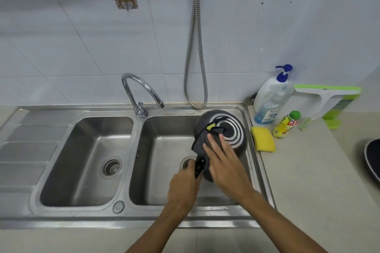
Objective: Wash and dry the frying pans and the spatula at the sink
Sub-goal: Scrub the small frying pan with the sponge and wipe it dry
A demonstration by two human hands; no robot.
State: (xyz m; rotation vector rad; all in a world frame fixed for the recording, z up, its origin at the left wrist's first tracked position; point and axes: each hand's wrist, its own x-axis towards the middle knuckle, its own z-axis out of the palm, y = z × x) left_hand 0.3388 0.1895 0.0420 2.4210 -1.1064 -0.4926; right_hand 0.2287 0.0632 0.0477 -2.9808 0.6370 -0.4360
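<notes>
**Drying one pan, the rest unclear**

The frying pan (232, 129) is upside down and tilted over the right basin (164, 170), its spiral base facing you. Your left hand (183, 187) is curled round the black handle (199, 167). Your right hand (222, 162) lies flat, fingers straight, pressing a grey cloth (198, 142) onto the underside. No water is visible at the tap (141, 90).

My read is that this pan is washed and you're partway through drying it. A second pan (373, 162) shows at the far right edge on the counter (308, 170), but I can't tell whether it's been washed. The spatula isn't in view, so it's probably still to do. A yellow sponge (263, 139) sits just beside the sink, with a pump soap bottle (269, 100) behind it.
</notes>
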